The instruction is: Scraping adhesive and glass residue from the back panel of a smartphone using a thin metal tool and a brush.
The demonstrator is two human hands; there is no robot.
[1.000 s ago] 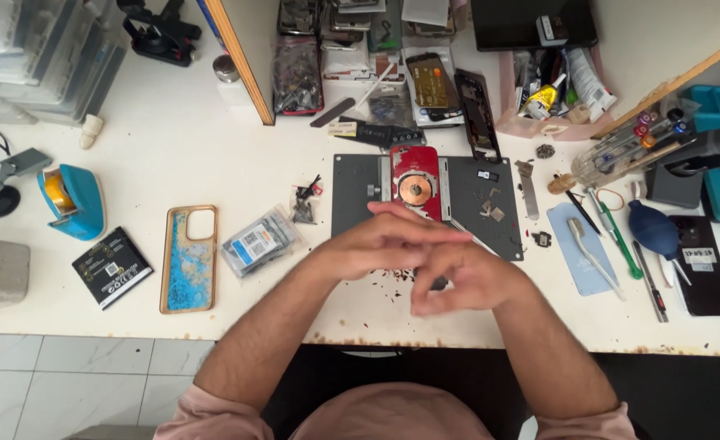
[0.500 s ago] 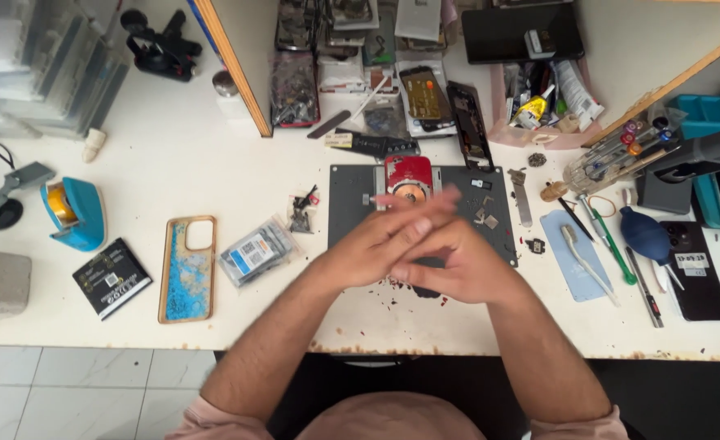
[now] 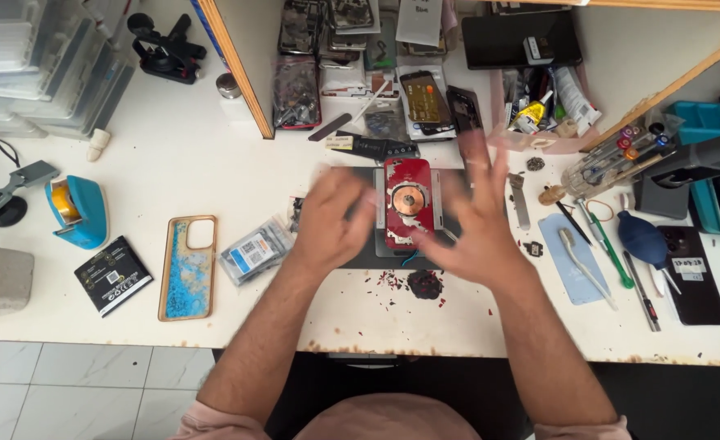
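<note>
A red phone back housing (image 3: 407, 202) with a round copper coil lies on a dark work mat (image 3: 360, 254) in the middle of the white bench. My left hand (image 3: 331, 220) hovers just left of it, fingers spread, holding nothing. On the housing's right side my right hand (image 3: 476, 213) is raised with fingers apart and empty. Both hands are motion-blurred. Red chips and a dark round piece (image 3: 424, 283) lie on the bench in front of the mat.
A blue patterned phone case (image 3: 189, 266), a black packet (image 3: 113, 275), a bagged part (image 3: 256, 250) and a blue tape dispenser (image 3: 76, 212) lie left. Tweezers, a blue blower (image 3: 643, 241), screwdrivers and a dark phone (image 3: 696, 274) lie right. Parts trays stand behind.
My hands were clasped together over the mat, covering the red housing. They have now parted to either side with fingers spread, and the housing is uncovered.
</note>
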